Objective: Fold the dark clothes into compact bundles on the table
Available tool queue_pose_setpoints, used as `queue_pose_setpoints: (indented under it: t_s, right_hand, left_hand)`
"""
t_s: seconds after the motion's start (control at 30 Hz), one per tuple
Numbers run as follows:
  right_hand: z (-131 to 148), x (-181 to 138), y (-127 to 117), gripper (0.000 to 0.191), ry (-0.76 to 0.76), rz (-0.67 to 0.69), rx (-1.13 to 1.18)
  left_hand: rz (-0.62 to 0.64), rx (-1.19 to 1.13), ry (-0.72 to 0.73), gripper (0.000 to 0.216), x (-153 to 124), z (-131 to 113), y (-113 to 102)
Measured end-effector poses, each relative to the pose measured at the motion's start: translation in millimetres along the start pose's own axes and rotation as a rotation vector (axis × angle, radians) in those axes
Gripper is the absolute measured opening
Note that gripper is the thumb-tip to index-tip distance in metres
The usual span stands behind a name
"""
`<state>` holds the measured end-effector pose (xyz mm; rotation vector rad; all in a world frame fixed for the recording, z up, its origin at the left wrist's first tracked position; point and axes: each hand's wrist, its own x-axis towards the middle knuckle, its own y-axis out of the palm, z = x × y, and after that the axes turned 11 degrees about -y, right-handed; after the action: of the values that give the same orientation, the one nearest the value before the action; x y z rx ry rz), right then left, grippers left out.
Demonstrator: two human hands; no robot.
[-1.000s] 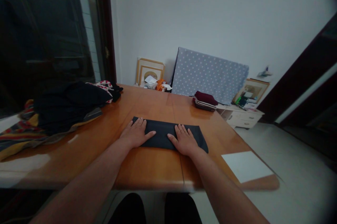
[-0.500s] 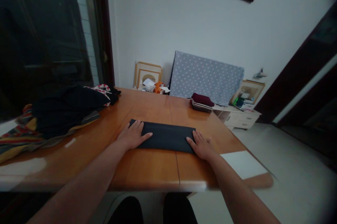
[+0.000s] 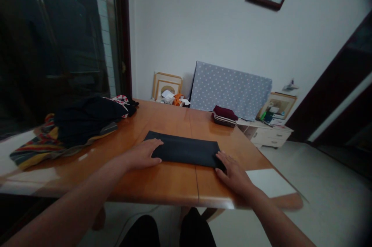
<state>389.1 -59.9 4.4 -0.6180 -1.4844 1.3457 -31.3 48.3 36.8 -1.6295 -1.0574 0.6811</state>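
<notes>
A dark navy folded garment lies as a flat, long strip on the wooden table in front of me. My left hand is over its left end, fingers stretched out and thumb apart near the lower edge. At the opposite end, my right hand touches the right edge with its fingertips, the thumb spread just below the corner. Both hands are open. What kind of garment it is cannot be made out.
A loose heap of clothes, dark and striped, covers the table's left side. Toward the far right edge sits a stack of folded clothes, maroon on top. A white sheet lies at the right corner. Behind stands a low white cabinet.
My left hand has slid back toward the garment's lower left edge. My right hand has shifted to the right and down, its thumb off the cloth's top. The view has tilted slightly.
</notes>
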Motion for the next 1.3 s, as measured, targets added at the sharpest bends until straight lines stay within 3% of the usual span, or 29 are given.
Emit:
queue_pose_setpoints:
  t_s: [0.17, 0.43, 0.63, 0.9, 1.1, 1.2, 1.3]
  right_hand:
    - [12, 11, 6, 0.053, 0.050, 0.030, -0.124]
    - [8, 24, 1, 0.041, 0.125, 0.081, -0.120]
    - [-7, 32, -2, 0.038, 0.193, -0.025, 0.022]
    - [-5, 40, -25, 0.030, 0.177, -0.155, 0.156]
    - [-8, 32, -55, 0.028, 0.224, -0.264, 0.264]
    - [-14, 33, -74, 0.030, 0.286, -0.380, 0.399]
    - [-22, 36, -77, 0.033, 0.359, -0.438, 0.695]
  left_hand:
    - [-0.093, 0.039, -0.046, 0.064, -18, -3, 10]
    - [-0.223, 0.076, -0.070, 0.048, -17, -9, 16]
    - [-0.231, 0.063, -0.125, 0.052, -14, -8, 18]
    - [-0.296, 0.040, -0.273, 0.034, -23, -14, 18]
    - [-0.325, -0.308, -0.254, 0.019, -29, -7, -18]
    - [-0.316, -0.577, -0.182, 0.026, -30, -12, -51]
    - [-0.276, -0.836, -0.201, 0.040, -29, -17, -75]
